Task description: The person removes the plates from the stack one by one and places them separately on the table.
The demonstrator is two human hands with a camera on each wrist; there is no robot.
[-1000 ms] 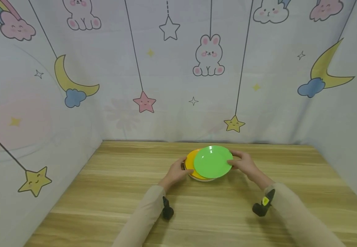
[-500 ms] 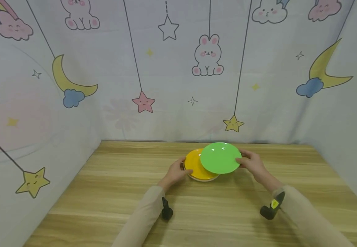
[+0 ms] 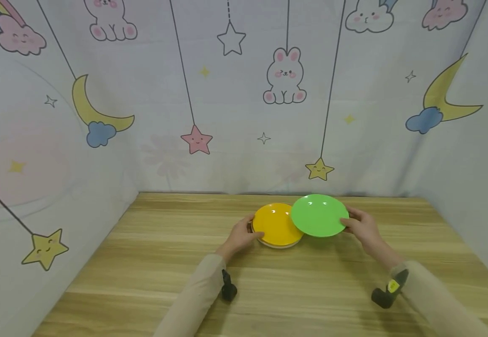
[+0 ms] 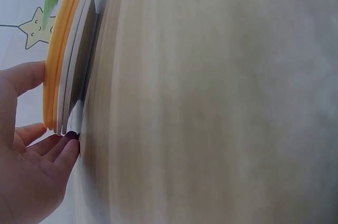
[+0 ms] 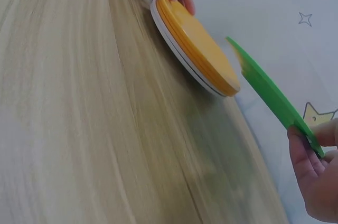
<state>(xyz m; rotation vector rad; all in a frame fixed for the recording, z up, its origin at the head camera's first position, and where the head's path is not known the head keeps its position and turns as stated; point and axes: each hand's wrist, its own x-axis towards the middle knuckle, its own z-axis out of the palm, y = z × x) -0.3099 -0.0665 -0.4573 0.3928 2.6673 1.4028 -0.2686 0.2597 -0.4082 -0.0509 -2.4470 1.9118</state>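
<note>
Orange plates [image 3: 275,225] lie stacked on white ones [image 4: 77,55] near the back of the table. My left hand [image 3: 240,237] grips the stack's left edge, thumb on top and fingers at the side and below. In my right hand [image 3: 364,229] is a green plate [image 3: 320,216], pinched at its right rim between thumb and fingers. The green plate [image 5: 274,97] is held above the table, apart from the stack in the right wrist view, and overlaps the stack's right edge in the head view.
A wooden table [image 3: 294,290] spans the space, with a patterned cloth wall [image 3: 235,107] behind it and cloth on both sides. Each wrist carries a small black camera [image 3: 228,286].
The green plate in my right hand has moved right, from above the stack towards its right side, uncovering more of the orange top. My left hand stays at the stack's edge.
</note>
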